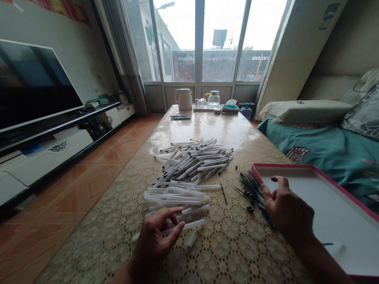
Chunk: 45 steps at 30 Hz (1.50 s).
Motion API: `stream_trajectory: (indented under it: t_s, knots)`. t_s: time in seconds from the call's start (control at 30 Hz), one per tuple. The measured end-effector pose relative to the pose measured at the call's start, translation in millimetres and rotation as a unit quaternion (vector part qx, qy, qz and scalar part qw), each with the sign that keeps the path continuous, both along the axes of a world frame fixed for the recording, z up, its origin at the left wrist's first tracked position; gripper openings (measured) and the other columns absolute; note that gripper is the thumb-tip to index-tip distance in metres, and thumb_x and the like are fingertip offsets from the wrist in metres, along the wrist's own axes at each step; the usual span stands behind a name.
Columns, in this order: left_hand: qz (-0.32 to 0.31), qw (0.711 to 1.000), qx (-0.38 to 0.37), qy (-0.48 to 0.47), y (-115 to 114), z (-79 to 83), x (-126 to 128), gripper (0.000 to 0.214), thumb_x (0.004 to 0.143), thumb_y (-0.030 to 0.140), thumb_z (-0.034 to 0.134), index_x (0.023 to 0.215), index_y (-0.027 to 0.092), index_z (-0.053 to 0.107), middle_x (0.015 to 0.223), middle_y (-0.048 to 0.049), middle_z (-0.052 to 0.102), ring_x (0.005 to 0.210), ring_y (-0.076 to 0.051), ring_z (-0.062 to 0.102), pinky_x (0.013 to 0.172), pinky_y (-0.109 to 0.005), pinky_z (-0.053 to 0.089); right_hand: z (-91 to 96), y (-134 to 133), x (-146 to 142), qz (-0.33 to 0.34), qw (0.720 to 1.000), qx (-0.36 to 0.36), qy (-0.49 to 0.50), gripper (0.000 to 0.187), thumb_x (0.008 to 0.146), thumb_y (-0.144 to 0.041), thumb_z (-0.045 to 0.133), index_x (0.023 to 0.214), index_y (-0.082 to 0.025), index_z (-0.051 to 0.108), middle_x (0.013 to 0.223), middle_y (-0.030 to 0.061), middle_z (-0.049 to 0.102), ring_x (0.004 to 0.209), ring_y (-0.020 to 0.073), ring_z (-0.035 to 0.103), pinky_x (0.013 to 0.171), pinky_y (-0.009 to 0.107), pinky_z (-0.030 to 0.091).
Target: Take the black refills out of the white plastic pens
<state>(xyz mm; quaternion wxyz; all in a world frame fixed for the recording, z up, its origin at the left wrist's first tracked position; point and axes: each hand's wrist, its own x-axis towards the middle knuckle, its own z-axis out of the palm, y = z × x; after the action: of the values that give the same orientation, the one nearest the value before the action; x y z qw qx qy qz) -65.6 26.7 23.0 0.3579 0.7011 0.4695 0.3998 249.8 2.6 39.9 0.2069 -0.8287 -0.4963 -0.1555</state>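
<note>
My left hand point(160, 234) is low over a pile of white pen barrels point(174, 196), thumb and index finger apart. A white barrel point(192, 225) lies by its fingertips; whether they touch is unclear. My right hand point(288, 206) hovers at the left edge of a shallow box point(357, 215), thumb and index finger apart. Beside its thumb is a bundle of thin black sticks point(251, 187), partly hidden by the hand. Farther off lies a heap of white pen tubes with dark ends point(194, 161). One thin dark stick point(224, 194) rests between the piles.
The box has a pink rim and holds a small white piece point(337, 248). At the table's far end stand a beige jug point(184, 99) and a glass pitcher point(214, 99). A teal-covered sofa point(296, 138) is on the right, a television point(19, 82) on the left.
</note>
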Motion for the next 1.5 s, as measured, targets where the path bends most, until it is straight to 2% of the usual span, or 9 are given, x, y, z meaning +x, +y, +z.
stream_trajectory:
  t_s: [0.17,0.27,0.4,0.5,0.73,1.03,1.17,1.33,1.5]
  knots:
    - [0.090,0.993,0.071,0.023,1,-3.6,-5,0.027,0.069,0.030,0.070,0.095,0.022,0.072,0.086,-0.0021,0.064,0.042,-0.007,0.041,0.046,-0.021,0.038,-4.2,2,-15,0.122,0.989,0.018,0.085,0.016,0.086,-0.033,0.048,0.093,-0.020,0.054,0.067,0.0033,0.066,0.056,0.0195,0.062,0.048,0.025,0.033]
    - [0.086,0.992,0.084,0.036,1,-6.4,-5,0.021,0.071,0.028,0.069,0.091,0.022,0.072,0.083,-0.0021,0.063,0.045,-0.009,0.047,0.049,-0.021,0.040,-6.5,2,-38,0.258,0.945,-0.012,0.202,0.016,0.088,-0.032,0.044,0.084,-0.020,0.054,0.062,0.0019,0.063,0.053,0.0174,0.060,0.050,0.025,0.039]
    - [0.071,0.992,0.097,0.032,1,-8.8,-3,0.018,0.075,0.026,0.065,0.091,0.022,0.073,0.075,-0.0022,0.061,0.050,-0.011,0.050,0.053,-0.022,0.041,-10.6,10,-68,0.333,0.908,-0.092,0.237,0.011,0.087,-0.023,0.045,0.084,-0.018,0.055,0.064,0.0005,0.064,0.056,0.0143,0.061,0.053,0.022,0.042]
    - [0.060,0.992,0.102,0.039,1,-9.9,-2,0.018,0.077,0.025,0.062,0.092,0.021,0.072,0.075,-0.0022,0.061,0.051,-0.011,0.050,0.054,-0.022,0.040,-15.1,32,-73,0.335,0.923,-0.123,0.148,0.008,0.084,-0.018,0.049,0.083,-0.017,0.056,0.074,0.0030,0.065,0.068,0.0150,0.062,0.061,0.022,0.043]
    - [0.042,0.989,0.129,0.067,3,-11.7,-5,0.017,0.081,0.022,0.057,0.092,0.020,0.070,0.074,-0.0031,0.060,0.056,-0.013,0.054,0.056,-0.022,0.041,-14.5,105,-58,0.281,0.955,-0.076,0.051,0.022,0.084,-0.008,0.044,0.101,-0.012,0.057,0.105,0.0140,0.059,0.102,0.0240,0.049,0.084,0.029,0.035]
    - [0.011,0.985,0.145,0.095,2,-14.5,-3,0.018,0.084,0.019,0.051,0.091,0.019,0.068,0.071,-0.0027,0.059,0.060,-0.014,0.056,0.056,-0.022,0.043,-25.2,135,-57,0.296,0.952,-0.073,-0.027,0.019,0.084,-0.007,0.045,0.093,-0.014,0.060,0.097,0.0129,0.061,0.098,0.0248,0.048,0.082,0.031,0.033]
    - [0.012,0.981,0.164,0.104,1,-12.8,-2,0.018,0.086,0.019,0.050,0.092,0.019,0.067,0.070,-0.0016,0.058,0.057,-0.012,0.054,0.054,-0.022,0.043,-19.8,118,-59,0.312,0.947,-0.065,-0.042,0.018,0.087,-0.010,0.044,0.088,-0.016,0.060,0.092,0.0115,0.061,0.094,0.0241,0.050,0.080,0.030,0.033]
    - [-0.001,0.979,0.179,0.096,-3,-14.4,-2,0.021,0.087,0.018,0.049,0.104,0.020,0.061,0.081,-0.0026,0.059,0.059,-0.011,0.056,0.056,-0.021,0.047,-11.4,50,-74,0.361,0.930,-0.065,-0.027,0.014,0.087,-0.016,0.042,0.091,-0.018,0.055,0.083,0.0053,0.061,0.072,0.0169,0.055,0.066,0.025,0.035]
    - [-0.072,0.951,0.260,0.151,-5,-18.7,2,0.036,0.087,0.021,0.052,0.123,0.023,0.049,0.111,-0.0089,0.058,0.094,-0.019,0.058,0.078,-0.030,0.051,-12.5,-15,-93,0.485,0.852,-0.147,0.132,0.010,0.084,-0.015,0.042,0.083,-0.019,0.051,0.069,-0.0002,0.060,0.058,0.0126,0.053,0.056,0.022,0.033]
